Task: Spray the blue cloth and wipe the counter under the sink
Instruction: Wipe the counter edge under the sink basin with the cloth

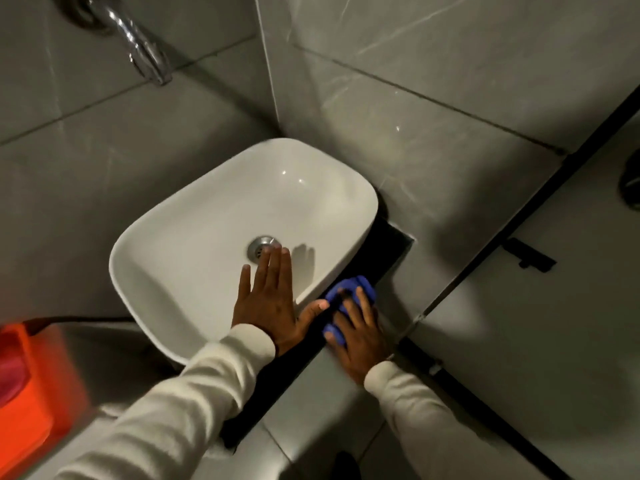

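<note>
A white basin sink sits on a narrow black counter. My right hand presses a crumpled blue cloth onto the black counter just right of the sink's near corner, fingers spread over the cloth. Flat over the sink's near rim lies my left hand, fingers straight and apart, holding nothing. Its fingertips reach close to the metal drain. No spray bottle is in view.
A chrome tap sticks out from the grey tiled wall above the sink. An orange object, blurred, stands at the lower left. A black-framed panel runs diagonally on the right. Grey floor tiles lie below the counter.
</note>
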Tool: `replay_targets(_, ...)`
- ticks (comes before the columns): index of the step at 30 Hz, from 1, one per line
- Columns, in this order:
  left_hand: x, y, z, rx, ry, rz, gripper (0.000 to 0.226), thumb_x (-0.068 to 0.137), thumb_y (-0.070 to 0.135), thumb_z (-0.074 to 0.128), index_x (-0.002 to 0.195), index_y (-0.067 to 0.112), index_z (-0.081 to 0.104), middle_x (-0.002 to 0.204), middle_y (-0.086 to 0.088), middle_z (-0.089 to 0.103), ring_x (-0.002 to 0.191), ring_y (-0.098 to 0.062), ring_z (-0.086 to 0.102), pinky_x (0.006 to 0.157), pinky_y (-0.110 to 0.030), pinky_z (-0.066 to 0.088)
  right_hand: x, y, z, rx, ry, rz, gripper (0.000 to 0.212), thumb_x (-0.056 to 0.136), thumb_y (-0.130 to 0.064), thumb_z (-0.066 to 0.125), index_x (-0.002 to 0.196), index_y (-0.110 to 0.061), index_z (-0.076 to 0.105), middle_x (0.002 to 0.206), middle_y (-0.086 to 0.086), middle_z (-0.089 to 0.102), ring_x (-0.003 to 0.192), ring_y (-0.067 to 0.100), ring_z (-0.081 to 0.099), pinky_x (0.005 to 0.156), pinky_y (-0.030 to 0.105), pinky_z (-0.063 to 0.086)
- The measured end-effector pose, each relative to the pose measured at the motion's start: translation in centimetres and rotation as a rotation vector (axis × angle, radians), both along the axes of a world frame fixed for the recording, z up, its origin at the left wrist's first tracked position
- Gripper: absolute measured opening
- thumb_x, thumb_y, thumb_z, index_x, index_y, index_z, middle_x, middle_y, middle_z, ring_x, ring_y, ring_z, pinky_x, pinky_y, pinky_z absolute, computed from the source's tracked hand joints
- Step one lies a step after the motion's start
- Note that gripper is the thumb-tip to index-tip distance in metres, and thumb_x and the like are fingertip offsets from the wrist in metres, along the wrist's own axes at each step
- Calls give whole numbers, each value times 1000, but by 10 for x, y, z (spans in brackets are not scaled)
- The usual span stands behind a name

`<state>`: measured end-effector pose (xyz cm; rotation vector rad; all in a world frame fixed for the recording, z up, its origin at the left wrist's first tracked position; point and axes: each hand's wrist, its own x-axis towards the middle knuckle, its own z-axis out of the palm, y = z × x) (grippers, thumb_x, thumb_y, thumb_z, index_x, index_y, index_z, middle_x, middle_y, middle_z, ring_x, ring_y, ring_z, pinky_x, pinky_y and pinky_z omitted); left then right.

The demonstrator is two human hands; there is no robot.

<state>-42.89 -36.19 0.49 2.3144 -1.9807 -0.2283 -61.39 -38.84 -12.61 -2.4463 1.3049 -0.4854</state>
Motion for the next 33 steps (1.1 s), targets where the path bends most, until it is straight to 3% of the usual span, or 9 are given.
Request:
replay_targets(3, -11, -18, -1, -19, -16, 5, 106, 70, 82, 4, 149, 12, -11, 162, -5, -10, 148, -19, -15, 121, -46, -2, -19, -66, 15, -4, 37, -146, 45, 90, -33, 52, 132, -18, 57, 154, 13, 39, 145, 43, 22, 112, 59, 32)
replay_targets(8, -26, -44, -1, -54, -37, -12, 106, 71, 82, 4, 149, 10, -6, 162, -7, -5, 149, -21, -11, 121, -48, 1, -33, -145, 34, 131, 251, -279, 56, 96, -44, 43, 148, -29, 31, 164, 0, 9, 150, 34, -3, 120, 55, 15)
replay_targets(12, -38, -67, -1, -42, -19, -15, 103, 74, 78, 10, 149, 9, -6, 162, -8, -5, 149, -22, -11, 120, -51, 2, -12, -107, 29, 119, 122, -364, 58, 88, -28, 49, 145, -23, 39, 162, 9, 19, 149, 42, -2, 122, 54, 9)
replay_targets(16, -45, -81, -4, -40, -6, -30, 104, 73, 78, 9, 149, 9, -6, 162, -8, -5, 149, -21, -11, 120, -51, 0, 2, -65, 18, 76, 133, -246, 65, 80, -22, 51, 144, -18, 40, 158, 16, 27, 146, 49, 5, 120, 60, 13)
replay_targets(21, -48, -87, -3, -57, -7, -51, 103, 73, 77, 10, 149, 9, -5, 162, -8, -5, 149, -22, -10, 120, -51, 1, -14, -133, 24, 134, 302, -315, 53, 95, -40, 35, 146, -25, 35, 165, 4, 7, 149, 39, -10, 121, 56, 8)
replay_targets(24, -49, -84, 0, -54, 24, -70, 102, 74, 76, 11, 149, 9, -6, 162, -7, -6, 149, -21, -12, 120, -50, -1, -9, -144, 30, 195, 249, -400, 54, 98, -40, 33, 149, -25, 26, 165, 1, 1, 150, 34, -10, 119, 60, 12)
replay_targets(29, -34, -60, 2, 5, 75, -135, 100, 74, 77, 9, 149, 12, -10, 162, -4, -10, 148, -19, -16, 121, -48, -5, 11, -100, 31, 215, 273, -408, 57, 96, -44, 37, 149, -25, 26, 165, 5, 2, 149, 38, -13, 120, 59, 10)
replay_targets(33, -5, -25, 3, 82, 44, -179, 100, 74, 76, 9, 150, 12, 0, 162, -5, 1, 149, -20, -9, 121, -48, -3, 41, -28, 35, 250, 176, -383, 63, 89, -37, 45, 148, -27, 24, 165, 5, 0, 149, 38, -14, 119, 62, 6)
